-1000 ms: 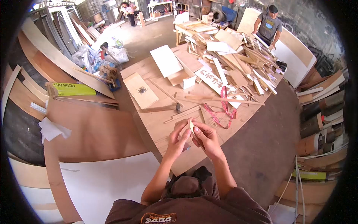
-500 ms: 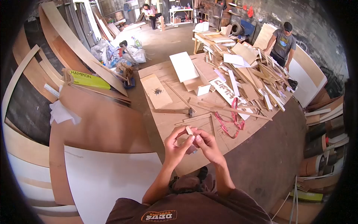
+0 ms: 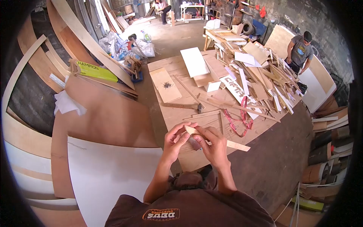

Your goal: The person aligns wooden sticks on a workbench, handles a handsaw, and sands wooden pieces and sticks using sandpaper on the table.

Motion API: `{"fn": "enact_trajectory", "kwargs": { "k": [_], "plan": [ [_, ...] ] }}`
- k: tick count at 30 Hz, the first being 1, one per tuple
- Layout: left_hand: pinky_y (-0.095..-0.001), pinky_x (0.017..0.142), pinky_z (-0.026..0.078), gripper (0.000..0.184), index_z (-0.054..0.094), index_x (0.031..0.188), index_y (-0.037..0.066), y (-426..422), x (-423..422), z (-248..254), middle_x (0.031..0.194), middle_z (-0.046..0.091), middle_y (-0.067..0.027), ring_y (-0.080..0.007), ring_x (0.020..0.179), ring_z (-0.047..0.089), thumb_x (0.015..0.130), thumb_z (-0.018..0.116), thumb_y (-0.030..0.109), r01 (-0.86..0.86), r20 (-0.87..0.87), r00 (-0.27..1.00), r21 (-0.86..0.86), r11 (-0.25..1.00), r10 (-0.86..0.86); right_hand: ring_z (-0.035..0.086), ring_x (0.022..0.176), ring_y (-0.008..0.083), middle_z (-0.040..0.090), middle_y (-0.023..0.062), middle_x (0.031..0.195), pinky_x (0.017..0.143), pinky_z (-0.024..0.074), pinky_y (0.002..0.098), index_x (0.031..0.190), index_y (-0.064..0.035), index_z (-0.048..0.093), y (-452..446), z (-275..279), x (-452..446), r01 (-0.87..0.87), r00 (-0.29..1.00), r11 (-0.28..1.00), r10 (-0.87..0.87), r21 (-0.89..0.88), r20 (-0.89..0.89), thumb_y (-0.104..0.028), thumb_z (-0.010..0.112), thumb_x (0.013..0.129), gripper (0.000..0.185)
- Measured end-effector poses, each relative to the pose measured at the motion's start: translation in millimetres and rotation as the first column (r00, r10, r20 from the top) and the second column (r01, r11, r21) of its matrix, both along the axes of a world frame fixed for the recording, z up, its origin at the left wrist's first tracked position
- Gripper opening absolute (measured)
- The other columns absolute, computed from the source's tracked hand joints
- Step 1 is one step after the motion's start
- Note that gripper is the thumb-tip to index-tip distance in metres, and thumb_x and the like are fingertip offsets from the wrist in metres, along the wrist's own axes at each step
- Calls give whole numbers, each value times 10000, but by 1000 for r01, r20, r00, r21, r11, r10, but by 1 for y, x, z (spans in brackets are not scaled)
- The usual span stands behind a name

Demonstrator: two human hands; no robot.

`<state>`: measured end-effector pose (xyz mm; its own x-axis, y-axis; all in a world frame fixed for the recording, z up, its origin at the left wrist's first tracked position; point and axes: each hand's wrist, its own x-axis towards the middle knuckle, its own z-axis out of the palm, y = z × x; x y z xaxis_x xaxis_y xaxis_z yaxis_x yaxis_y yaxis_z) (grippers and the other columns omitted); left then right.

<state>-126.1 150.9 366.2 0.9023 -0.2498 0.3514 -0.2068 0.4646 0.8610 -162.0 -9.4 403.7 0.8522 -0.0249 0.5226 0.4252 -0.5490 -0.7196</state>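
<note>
Thin wooden strip [image 3: 238, 145] held two-handed

Head view: left hand [image 3: 173, 143] pinches the left end, right hand [image 3: 215, 146] grips farther along; hands close together. Strip sits above plywood tabletop [image 3: 176, 118]'s near part; hammer [image 3: 183, 106] lies beyond.

A yellow-green pack [image 3: 99, 71] with dark lettering lay at the left, near a crumpled white sheet [image 3: 69, 103] at the edge of a brown panel [image 3: 109, 117]. Plastic bags [image 3: 113, 47] were heaped on the floor [image 3: 170, 38] beyond. At the rear, a person [image 3: 163, 8] was seated. A tyre [image 3: 247, 28] stood beside a blue panel [image 3: 259, 27]. A co-worker in a grey shirt [image 3: 301, 53] stood behind the offcut pile [image 3: 264, 72], head lowered. A red item [image 3: 262, 11] hung on the wall [image 3: 293, 17].
</note>
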Motion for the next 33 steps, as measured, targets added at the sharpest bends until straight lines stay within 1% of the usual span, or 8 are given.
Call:
{"fn": "enact_trajectory", "kwargs": {
  "k": [5,7,13,17,23,29,31,33],
  "plan": [
    [-384,1051,457,277,609,1230,10,4,4,-13,1246,665,-169,-234,1202,612,999,609,163,-6,4,1000,-70,998,6,640,696,259,681,75,819,609,500,381,1084,-92,745,2,2,1,12,991,995,2,-103,136,-198,780,821,285],
    [-447,1070,420,260,629,1154,31,4,4,-16,1204,679,-147,-274,1215,586,996,614,237,-14,-31,999,-92,996,12,641,701,258,683,73,821,615,503,380,1079,-95,746,3,2,0,12,992,994,2,-109,127,-196,781,818,283],
    [-449,1054,423,238,651,1093,38,3,2,-20,1123,710,-134,-270,1188,594,1012,587,253,-79,-21,997,-124,989,77,641,710,260,684,73,821,623,506,377,1073,-90,744,6,0,-2,-11,993,996,22,-92,113,-184,783,811,281],
    [-384,1014,478,229,671,1097,2,3,2,-20,1193,680,-167,-237,1129,641,1016,585,199,-98,0,995,-154,983,100,641,713,266,678,79,821,625,505,383,1077,-79,741,7,-2,-3,-17,994,995,28,-94,107,-178,786,806,292],
    [-370,1023,465,275,612,1239,10,2,-11,-12,1241,659,-146,-223,1163,617,1019,578,172,-65,-28,997,-5,998,65,635,725,267,677,81,838,629,501,382,1069,-81,742,6,-11,-6,34,993,996,-25,-80,115,-166,791,796,290],
    [-371,1032,448,298,585,1267,-2,-2,-13,-22,1246,658,-152,-216,1184,598,1011,586,151,-71,-58,996,-80,994,66,636,741,262,665,72,820,630,498,386,1119,-91,727,4,-12,-7,44,984,988,-18,-147,175,-170,778,811,322],
    [-375,1049,420,304,586,1263,-6,-3,-11,-27,1243,662,-165,-216,1178,598,1006,596,157,-137,-37,990,-148,979,133,633,724,270,658,78,809,626,496,390,1126,-88,723,-1,-15,-7,43,989,985,-18,-169,146,-177,771,823,319],
    [-376,1054,409,306,586,1265,-3,0,-12,-31,1235,665,-169,-217,1179,597,1006,596,160,-165,-67,985,-148,975,156,631,708,277,650,84,797,621,494,394,1133,-86,718,-4,-17,-10,40,993,981,-17,-192,117,-183,763,835,317]
  ]
}}
